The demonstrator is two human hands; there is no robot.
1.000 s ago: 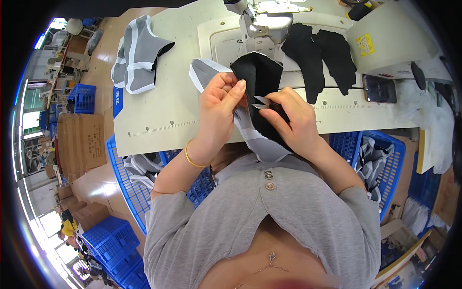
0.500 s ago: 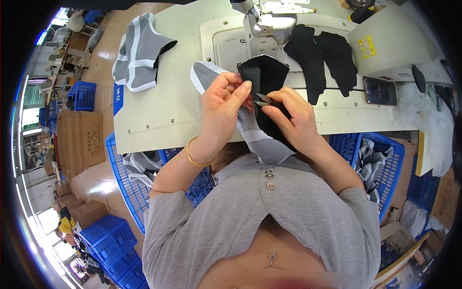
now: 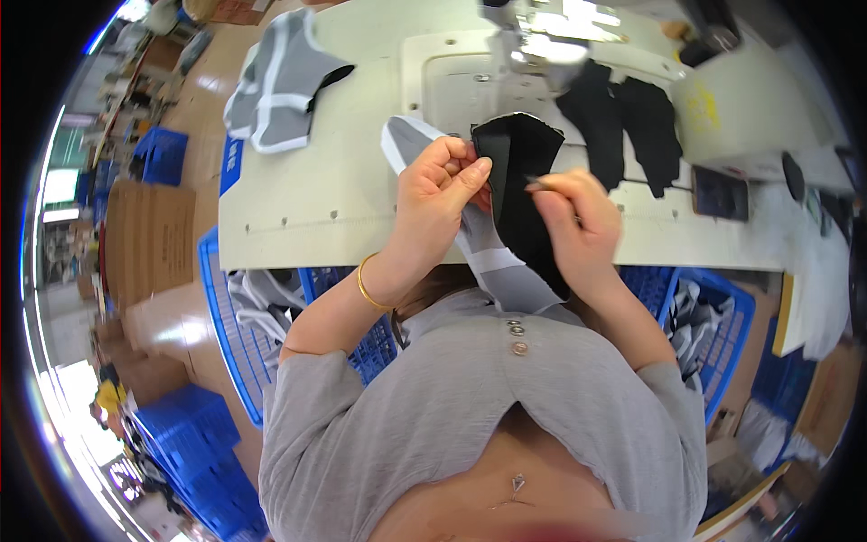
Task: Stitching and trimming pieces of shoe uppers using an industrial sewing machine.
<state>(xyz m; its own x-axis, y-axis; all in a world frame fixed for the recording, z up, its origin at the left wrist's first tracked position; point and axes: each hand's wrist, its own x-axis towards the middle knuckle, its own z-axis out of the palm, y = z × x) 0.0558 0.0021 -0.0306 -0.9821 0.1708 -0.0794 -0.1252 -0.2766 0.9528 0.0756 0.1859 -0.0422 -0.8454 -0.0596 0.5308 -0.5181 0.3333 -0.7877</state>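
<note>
My left hand (image 3: 444,191) pinches the edge of a grey and black fabric piece with white bands (image 3: 498,260) between thumb and fingers. Its black side (image 3: 522,194) faces up, and its lower end hangs over the table's front edge against my shirt. Just right of the black cloth, my right hand (image 3: 582,221) is closed around small thread snips (image 3: 535,184). Only a bit of metal shows past the fingers, and motion blurs this hand. Behind the cloth stands a sewing machine (image 3: 553,45).
Two black fabric pieces (image 3: 652,135) lie right of the machine, near a phone (image 3: 720,193). A grey and white fabric piece (image 3: 284,77) rests at the table's far left. Blue baskets (image 3: 237,339) holding cut pieces stand under the front edge.
My right hand has drawn back to the right, taking the snips off the cloth's edge. The left hand keeps its pinch. The whole view has shifted slightly.
</note>
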